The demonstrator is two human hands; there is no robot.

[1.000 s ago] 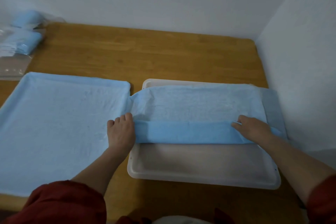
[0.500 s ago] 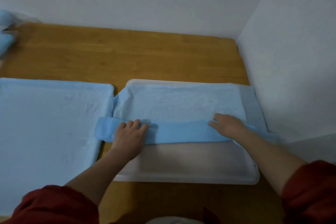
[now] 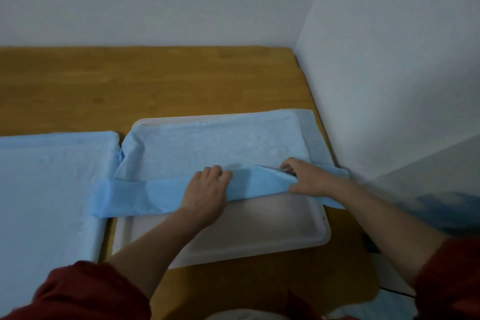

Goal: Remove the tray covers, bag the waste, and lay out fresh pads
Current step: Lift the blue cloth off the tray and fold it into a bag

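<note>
two blue covers in view, side by side on the wooden table (image 3: pixel 155 80). the left cover (image 3: pixel 52 176) lies flat and spread, edges draped over a raised shape. probably a second tray under it, but it's hidden, can't confirm. nobody is touching it.

the right cover (image 3: pixel 213 143) sits in the white tray (image 3: pixel 259 236). its far half lines the tray floor; its near edge is turned back into a folded band (image 3: pixel 145 197) across the middle, so the near half of the tray is bare plastic. the band's left end overhangs the tray and rests on the left cover.

the left hand (image 3: pixel 207 192) is palm down on the band near mid-tray, fingers bent over its far edge, holding the fold down. the right hand (image 3: pixel 307 179) is at the band's right end, fingers and thumb closed round bunched material. the cover's right flap runs up against the wall (image 3: pixel 389 60), so there's little room on that side.

my read: gathering the right cover off the tray, hands spaced along the band so it rolls evenly and anything on it stays inside. could also be a fresh pad going down; can't rule that out. no waste bag in view.

count: 2 covers, 1 visible tray, 2 hands, 2 red sleeves (image 3: pixel 85 291).
</note>
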